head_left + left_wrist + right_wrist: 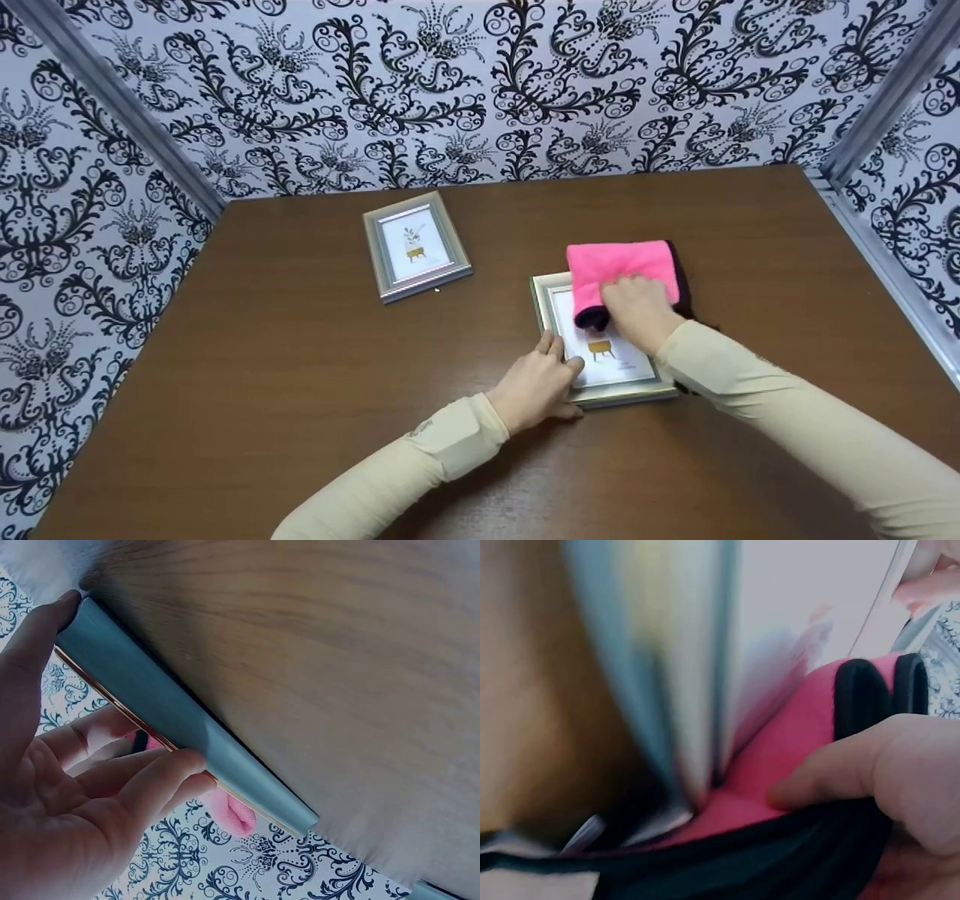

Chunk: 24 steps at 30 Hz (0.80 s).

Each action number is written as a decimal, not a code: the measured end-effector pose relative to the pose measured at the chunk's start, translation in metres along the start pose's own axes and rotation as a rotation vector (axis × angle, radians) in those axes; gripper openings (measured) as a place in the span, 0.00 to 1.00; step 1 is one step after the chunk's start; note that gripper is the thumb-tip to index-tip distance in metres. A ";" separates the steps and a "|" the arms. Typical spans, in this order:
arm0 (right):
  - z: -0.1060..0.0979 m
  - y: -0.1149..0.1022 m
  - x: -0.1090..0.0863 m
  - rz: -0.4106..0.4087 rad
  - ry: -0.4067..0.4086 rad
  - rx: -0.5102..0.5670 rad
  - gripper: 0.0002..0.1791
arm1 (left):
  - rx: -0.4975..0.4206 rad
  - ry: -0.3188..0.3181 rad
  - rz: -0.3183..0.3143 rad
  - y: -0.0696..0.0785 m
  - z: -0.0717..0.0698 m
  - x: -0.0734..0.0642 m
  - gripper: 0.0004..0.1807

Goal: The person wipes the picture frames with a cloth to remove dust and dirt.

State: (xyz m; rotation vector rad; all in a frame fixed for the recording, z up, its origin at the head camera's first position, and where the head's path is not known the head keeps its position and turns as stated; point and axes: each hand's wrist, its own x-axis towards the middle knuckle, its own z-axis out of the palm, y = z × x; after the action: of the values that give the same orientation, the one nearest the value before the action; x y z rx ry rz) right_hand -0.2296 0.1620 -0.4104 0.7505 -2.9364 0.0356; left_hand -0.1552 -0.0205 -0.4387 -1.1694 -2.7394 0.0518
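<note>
On the brown table, toward the right, lies a picture frame [628, 392] with a pale gold and grey border. My left hand [534, 384] holds its lower left part, fingertips on the border and thumb at the near corner; the left wrist view shows the fingers along the frame's grey side [187, 720]. My right hand [642, 313] grips a folded pink cloth [616, 261] with black edging and presses it on the glass, covering the picture's upper right part. Seen from the right wrist, the thumb [825, 776] lies on the pink cloth.
A second, similar picture frame [416, 244] lies farther back and to the left on the table [300, 360]. Near its front edge is a tiny pale speck. Walls with a black-and-white scroll pattern [480, 97] and grey metal posts [885, 90] enclose the table's back and sides.
</note>
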 end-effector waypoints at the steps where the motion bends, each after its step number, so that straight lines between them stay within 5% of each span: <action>1: 0.000 -0.004 0.002 0.008 0.000 0.016 0.06 | 0.000 0.004 0.002 0.000 0.000 0.000 0.29; 9: -0.001 -0.032 0.021 -0.110 -0.043 0.190 0.10 | 0.073 0.041 0.026 0.000 0.000 0.001 0.28; 16: -0.008 -0.018 0.021 -0.263 -0.145 0.306 0.29 | 0.025 0.016 0.027 -0.002 0.000 0.001 0.26; 24: -0.009 0.011 0.010 -0.263 -0.140 0.156 0.23 | -0.019 -0.043 -0.006 -0.001 -0.003 0.002 0.26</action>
State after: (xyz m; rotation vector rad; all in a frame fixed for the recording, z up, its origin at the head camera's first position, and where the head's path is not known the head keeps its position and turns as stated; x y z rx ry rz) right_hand -0.2428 0.1669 -0.4004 1.2034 -2.9609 0.1987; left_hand -0.1570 -0.0199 -0.4358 -1.1788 -2.7868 0.0513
